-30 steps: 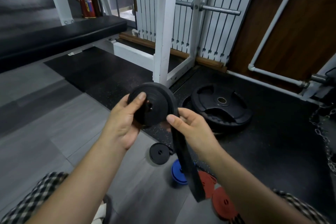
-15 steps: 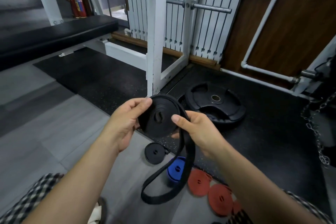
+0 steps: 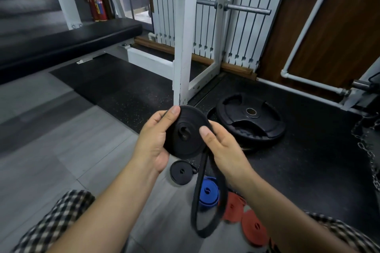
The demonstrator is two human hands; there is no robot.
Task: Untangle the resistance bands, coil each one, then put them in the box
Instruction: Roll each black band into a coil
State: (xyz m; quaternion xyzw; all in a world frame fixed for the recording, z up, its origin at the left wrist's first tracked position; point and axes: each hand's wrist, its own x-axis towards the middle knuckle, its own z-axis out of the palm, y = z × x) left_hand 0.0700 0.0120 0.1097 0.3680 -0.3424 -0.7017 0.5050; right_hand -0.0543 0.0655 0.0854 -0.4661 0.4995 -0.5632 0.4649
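Note:
A black resistance band (image 3: 186,131) is wound into a thick coil held upright in front of me. My left hand (image 3: 154,141) grips the coil from the left, thumb on its top edge. My right hand (image 3: 223,148) holds the right side, thumb pressed on the coil's face. The band's loose end (image 3: 207,211) hangs down as a loop between my arms. On the floor below lie finished coils: a small black one (image 3: 181,171), a blue one (image 3: 207,192) and two red ones (image 3: 254,227). No box is in view.
A black weight plate (image 3: 250,119) lies on the rubber mat to the right. A white rack post (image 3: 183,47) stands just behind my hands. A black bench (image 3: 67,41) is at the left, a chain (image 3: 368,150) at the far right edge.
The coil has turned further in my hands and the hanging loop has grown shorter. My view has shifted slightly, showing more of the floor coils.

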